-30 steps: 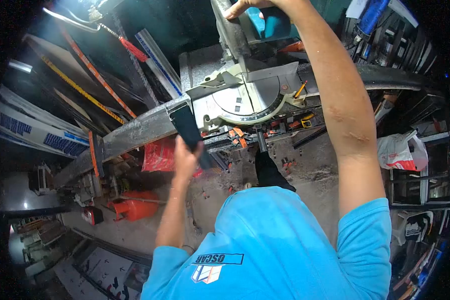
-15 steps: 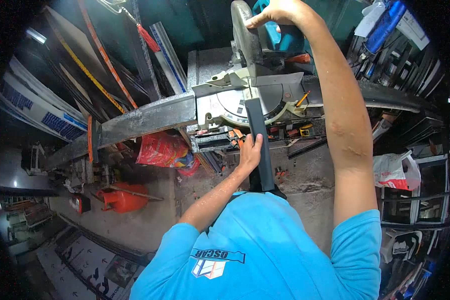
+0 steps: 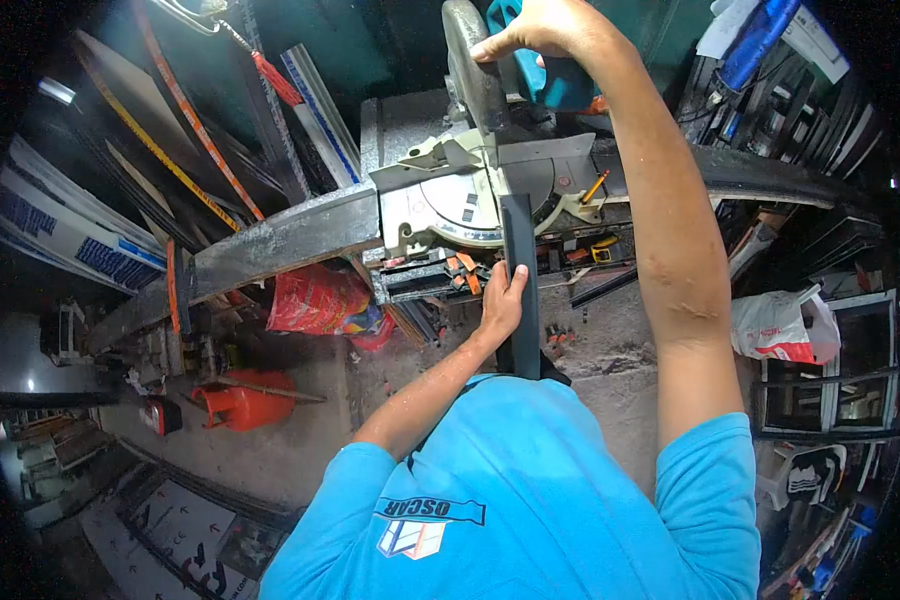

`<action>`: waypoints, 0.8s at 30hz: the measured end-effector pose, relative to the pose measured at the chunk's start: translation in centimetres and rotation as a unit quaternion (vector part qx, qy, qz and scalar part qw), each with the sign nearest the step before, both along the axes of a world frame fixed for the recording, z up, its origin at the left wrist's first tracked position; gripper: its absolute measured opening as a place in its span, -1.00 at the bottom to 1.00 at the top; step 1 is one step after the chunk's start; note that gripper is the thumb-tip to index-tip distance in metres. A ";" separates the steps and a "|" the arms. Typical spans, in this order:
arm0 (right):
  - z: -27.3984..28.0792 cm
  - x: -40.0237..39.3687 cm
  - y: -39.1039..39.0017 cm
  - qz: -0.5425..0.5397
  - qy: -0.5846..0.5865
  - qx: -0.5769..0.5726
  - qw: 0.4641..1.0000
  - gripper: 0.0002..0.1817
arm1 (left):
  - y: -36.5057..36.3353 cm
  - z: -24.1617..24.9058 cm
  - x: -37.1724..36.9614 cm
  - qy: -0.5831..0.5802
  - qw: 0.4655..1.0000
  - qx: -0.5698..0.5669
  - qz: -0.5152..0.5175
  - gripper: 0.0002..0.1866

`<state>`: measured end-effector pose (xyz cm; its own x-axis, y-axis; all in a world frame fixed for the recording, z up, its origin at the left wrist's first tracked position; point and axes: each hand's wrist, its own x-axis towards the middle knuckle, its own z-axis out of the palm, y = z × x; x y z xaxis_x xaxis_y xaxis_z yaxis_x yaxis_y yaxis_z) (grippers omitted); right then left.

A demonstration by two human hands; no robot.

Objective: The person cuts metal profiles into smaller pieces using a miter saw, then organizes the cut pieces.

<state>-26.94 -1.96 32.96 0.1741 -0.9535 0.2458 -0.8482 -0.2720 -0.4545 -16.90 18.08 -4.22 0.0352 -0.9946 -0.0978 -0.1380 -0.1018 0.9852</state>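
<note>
Bar [image 3: 524, 325], swung from ten to twelve o'clock, lined up with the saw [image 3: 482, 95], left hand [image 3: 501, 312] wrapped snugly round it, right hand [image 3: 558, 30] curled over the saw.

Dark bar [image 3: 526, 240], moved rightward along the saw base [image 3: 440, 207], now at its front middle

Dark bar [image 3: 528, 310] smooth, matt; saw base [image 3: 448, 208] smooth metal; shirt [image 3: 555, 480] matt cloth.

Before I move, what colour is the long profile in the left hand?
Dark grey; the long profile in the left hand shows best in the head view.
</note>
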 end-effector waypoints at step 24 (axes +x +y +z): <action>-2.0 -0.2 3.8 -0.016 -0.035 -0.002 0.999 0.01 | -0.1 -1.0 -0.7 -0.010 0.999 -0.052 -0.001 -0.47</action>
<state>-27.18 1.79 30.99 0.1263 -0.9574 0.2595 -0.8221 -0.2474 -0.5127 -17.58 18.02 -5.19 0.0346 -0.9994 0.0065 -0.1582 0.0010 0.9874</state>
